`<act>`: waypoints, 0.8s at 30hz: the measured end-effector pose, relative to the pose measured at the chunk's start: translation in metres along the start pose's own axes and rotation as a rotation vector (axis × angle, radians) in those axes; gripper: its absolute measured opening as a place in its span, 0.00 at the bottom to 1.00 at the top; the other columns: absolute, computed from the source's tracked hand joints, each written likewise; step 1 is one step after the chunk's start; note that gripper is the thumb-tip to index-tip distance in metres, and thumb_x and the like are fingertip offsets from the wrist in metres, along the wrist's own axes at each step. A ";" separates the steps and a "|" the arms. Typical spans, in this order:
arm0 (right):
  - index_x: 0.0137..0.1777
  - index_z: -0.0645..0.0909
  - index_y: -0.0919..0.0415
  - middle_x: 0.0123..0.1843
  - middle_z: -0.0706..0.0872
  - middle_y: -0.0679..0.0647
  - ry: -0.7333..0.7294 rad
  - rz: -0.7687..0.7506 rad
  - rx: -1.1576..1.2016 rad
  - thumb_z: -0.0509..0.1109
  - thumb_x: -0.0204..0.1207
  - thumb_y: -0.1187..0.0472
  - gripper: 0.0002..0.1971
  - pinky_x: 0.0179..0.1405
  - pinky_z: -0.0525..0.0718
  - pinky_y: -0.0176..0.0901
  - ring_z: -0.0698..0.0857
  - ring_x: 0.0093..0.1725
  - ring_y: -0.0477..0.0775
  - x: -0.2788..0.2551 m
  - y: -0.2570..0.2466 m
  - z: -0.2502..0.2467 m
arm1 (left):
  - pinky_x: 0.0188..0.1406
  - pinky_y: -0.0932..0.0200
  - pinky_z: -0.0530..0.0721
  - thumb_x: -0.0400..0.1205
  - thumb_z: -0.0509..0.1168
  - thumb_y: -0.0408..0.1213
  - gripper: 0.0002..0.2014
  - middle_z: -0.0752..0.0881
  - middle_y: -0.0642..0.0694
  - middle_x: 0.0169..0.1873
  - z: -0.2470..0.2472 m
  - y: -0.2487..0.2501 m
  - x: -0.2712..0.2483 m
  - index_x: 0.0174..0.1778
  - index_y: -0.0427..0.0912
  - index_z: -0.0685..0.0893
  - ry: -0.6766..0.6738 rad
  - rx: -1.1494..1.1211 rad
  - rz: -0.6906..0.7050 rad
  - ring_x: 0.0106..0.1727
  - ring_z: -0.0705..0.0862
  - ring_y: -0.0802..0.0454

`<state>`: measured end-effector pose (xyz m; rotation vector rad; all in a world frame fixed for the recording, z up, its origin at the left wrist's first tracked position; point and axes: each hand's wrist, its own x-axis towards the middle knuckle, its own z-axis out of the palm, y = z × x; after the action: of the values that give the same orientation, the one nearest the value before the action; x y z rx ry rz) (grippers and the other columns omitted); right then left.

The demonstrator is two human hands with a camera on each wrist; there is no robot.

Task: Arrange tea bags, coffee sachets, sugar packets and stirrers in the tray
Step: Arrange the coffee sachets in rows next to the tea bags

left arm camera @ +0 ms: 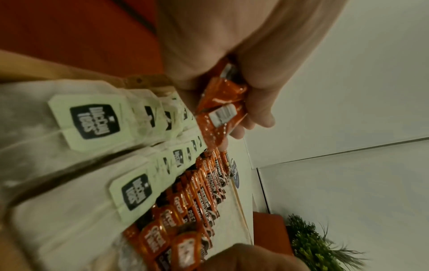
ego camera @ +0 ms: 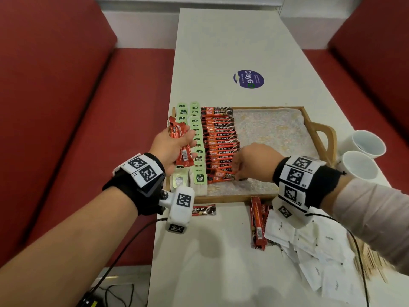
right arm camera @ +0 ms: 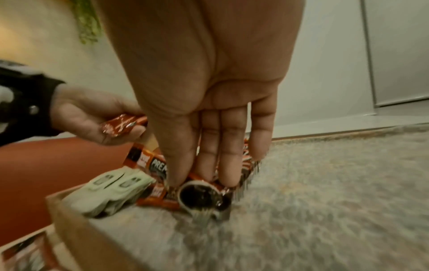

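Your left hand (ego camera: 174,147) grips a bundle of coffee sachets (ego camera: 180,144) above the tea bags (ego camera: 197,138), while your right hand (ego camera: 254,162), fingers extended, pinches one sachet (ego camera: 223,174) at the near end of the tray's (ego camera: 318,129) sachet row.

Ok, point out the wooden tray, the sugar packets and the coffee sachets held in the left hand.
wooden tray (ego camera: 331,138): head view, on its right handle.
sugar packets (ego camera: 309,247): head view, middle of the loose white pile.
coffee sachets (ego camera: 185,154): head view, on the bundle below the fingers.
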<state>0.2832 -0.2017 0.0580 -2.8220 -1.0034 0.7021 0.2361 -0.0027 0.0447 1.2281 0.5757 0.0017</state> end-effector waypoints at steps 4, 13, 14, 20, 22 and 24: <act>0.52 0.87 0.50 0.47 0.88 0.48 -0.060 -0.021 -0.154 0.72 0.74 0.55 0.09 0.40 0.77 0.40 0.82 0.44 0.50 0.003 -0.010 0.006 | 0.31 0.56 0.88 0.79 0.69 0.29 0.07 0.83 0.47 0.38 0.002 -0.003 -0.003 0.48 0.44 0.79 -0.020 0.064 0.010 0.37 0.85 0.55; 0.51 0.85 0.56 0.48 0.88 0.53 -0.004 0.019 -0.173 0.69 0.75 0.55 0.09 0.40 0.80 0.43 0.85 0.47 0.56 0.007 -0.013 0.005 | 0.38 0.56 0.86 0.71 0.77 0.34 0.12 0.87 0.51 0.37 0.010 -0.012 -0.007 0.46 0.45 0.82 -0.206 0.903 0.231 0.38 0.86 0.55; 0.50 0.85 0.56 0.47 0.88 0.53 0.014 0.049 -0.132 0.68 0.76 0.56 0.08 0.40 0.80 0.42 0.85 0.46 0.56 0.007 -0.009 0.002 | 0.41 0.58 0.85 0.71 0.77 0.34 0.12 0.87 0.52 0.37 0.013 -0.014 -0.008 0.46 0.45 0.82 -0.243 1.009 0.243 0.38 0.86 0.56; 0.49 0.87 0.52 0.47 0.89 0.52 0.019 0.147 -0.097 0.72 0.72 0.59 0.06 0.47 0.86 0.47 0.86 0.46 0.56 0.006 0.011 0.001 | 0.47 0.49 0.86 0.71 0.74 0.37 0.13 0.87 0.48 0.40 0.035 -0.026 -0.007 0.48 0.43 0.81 -0.348 1.428 0.321 0.44 0.86 0.48; 0.49 0.87 0.53 0.47 0.89 0.52 0.010 0.164 -0.110 0.73 0.72 0.57 0.07 0.45 0.85 0.46 0.86 0.46 0.56 0.007 0.010 0.005 | 0.44 0.50 0.85 0.69 0.76 0.39 0.14 0.87 0.48 0.40 0.040 -0.027 -0.007 0.46 0.43 0.81 -0.347 1.516 0.326 0.45 0.85 0.47; 0.49 0.86 0.55 0.47 0.89 0.53 0.010 0.183 -0.132 0.73 0.73 0.54 0.08 0.44 0.84 0.44 0.86 0.46 0.57 0.008 0.009 0.008 | 0.41 0.52 0.84 0.68 0.77 0.40 0.15 0.85 0.48 0.40 0.044 -0.028 -0.009 0.43 0.45 0.78 -0.345 1.586 0.305 0.44 0.84 0.46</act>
<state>0.2909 -0.2045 0.0458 -3.0583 -0.8270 0.6597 0.2384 -0.0540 0.0329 2.7624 -0.0442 -0.4797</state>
